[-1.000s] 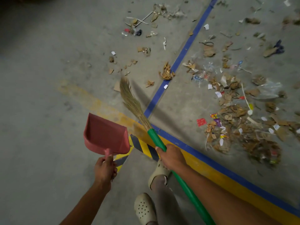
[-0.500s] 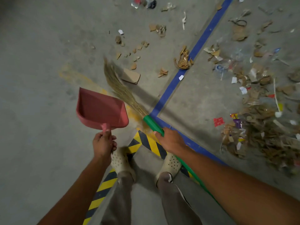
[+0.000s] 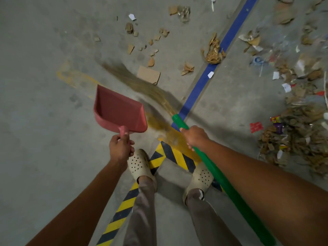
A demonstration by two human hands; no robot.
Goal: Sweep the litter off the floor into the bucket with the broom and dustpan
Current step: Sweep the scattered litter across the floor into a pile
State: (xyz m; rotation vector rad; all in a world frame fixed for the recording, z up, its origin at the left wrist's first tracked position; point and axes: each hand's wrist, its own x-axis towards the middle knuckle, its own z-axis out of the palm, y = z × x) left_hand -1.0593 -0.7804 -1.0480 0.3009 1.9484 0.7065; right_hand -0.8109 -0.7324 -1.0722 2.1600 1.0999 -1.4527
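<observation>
Left hand [image 3: 120, 150] wrapped round dustpan [image 3: 117, 110] handle, pan over open concrete [image 3: 44, 121]. Right hand [image 3: 194, 137] clenched on broom [image 3: 221, 181], blurred bristles [image 3: 142, 84] beside cardboard piece [image 3: 149, 75]; litter pile [image 3: 301, 130] well right.

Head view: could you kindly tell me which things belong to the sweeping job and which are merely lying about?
Job: broom held by right hand; dustpan held by left hand; cardboard piece; litter pile.
Not the job: blue tape line; striped hazard tape; clogs.

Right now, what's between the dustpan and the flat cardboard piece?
In the head view, the broom's blurred bristles cross between dustpan and cardboard piece.
</observation>
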